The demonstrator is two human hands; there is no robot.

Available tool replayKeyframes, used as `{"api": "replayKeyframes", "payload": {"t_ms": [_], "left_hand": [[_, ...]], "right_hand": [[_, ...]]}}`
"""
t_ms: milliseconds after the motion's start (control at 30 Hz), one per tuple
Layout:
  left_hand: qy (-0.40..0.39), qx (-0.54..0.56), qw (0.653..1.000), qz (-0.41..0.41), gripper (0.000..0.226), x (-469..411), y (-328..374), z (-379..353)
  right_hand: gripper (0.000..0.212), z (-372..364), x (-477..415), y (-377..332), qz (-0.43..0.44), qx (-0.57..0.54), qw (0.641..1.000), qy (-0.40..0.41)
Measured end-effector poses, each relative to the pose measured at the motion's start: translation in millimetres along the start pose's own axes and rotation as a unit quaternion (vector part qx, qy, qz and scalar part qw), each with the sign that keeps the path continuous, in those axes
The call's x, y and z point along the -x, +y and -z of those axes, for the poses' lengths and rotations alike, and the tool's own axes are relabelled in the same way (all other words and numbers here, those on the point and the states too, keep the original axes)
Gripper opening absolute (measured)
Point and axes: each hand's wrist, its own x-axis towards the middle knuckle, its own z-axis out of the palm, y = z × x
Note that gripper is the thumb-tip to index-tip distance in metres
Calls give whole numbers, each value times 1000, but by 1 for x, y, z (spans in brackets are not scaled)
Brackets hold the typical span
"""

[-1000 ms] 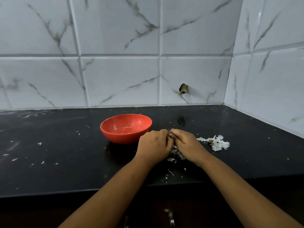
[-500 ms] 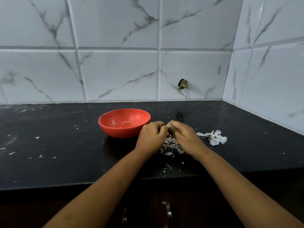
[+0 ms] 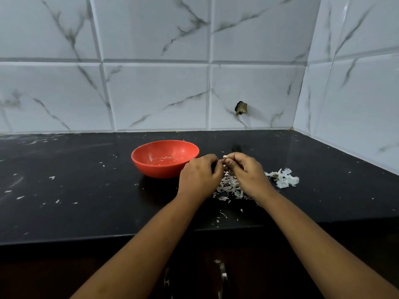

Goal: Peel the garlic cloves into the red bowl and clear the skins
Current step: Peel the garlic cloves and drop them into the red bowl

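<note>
2 bare forearms enter from lower edge and converge toward centre in V, well apart at elbows. Left hand [image 3: 200,175]: back toward camera, fingers curled inward, tips meeting right thumb; whether they grip anything hidden behind knuckles. Right hand [image 3: 248,172]: back up, thumb and index fingertips pinching small white garlic clove [image 3: 225,156] at top of grip, remaining fingers loosely curled beneath. Hands touch at fingertips only.
</note>
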Motion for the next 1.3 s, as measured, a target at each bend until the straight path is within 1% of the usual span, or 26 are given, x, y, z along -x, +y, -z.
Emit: {"api": "replayKeyframes", "payload": {"t_ms": [100,133,267,400,533,667,833,967,1133,1300], "left_hand": [[26,32,999,-14,9,1,2,3],[29,47,998,-19,6,1,3,4],[22,65,997,-45,6,1,4,5],[26,66,997,-38,8,0,3,4],[39,110,993,-21,4,-1,0,2],[38,147,988,1,4,-3,-3,0],[6,219,974,50,14,-7,-5,-2],[3,222,973,56,21,-8,-6,-4],[0,201,979,34,23,-7,-6,-5],[6,204,979,26,23,-6,-4,-4]], "right_hand": [[13,0,1,0,-3,10,1000,6],[13,0,1,1,0,15,1000,5],[13,0,1,1,9,18,1000,7],[13,1,1,1,17,21,1000,16],[17,0,2,1,24,22,999,16],[15,0,2,1,29,28,999,12],[13,1,3,0,31,30,999,-2],[14,2,3,-2,33,30,999,-8],[21,2,3,-4,8,-26,999,-20],[17,5,2,-6,-9,-118,993,-5]]}}
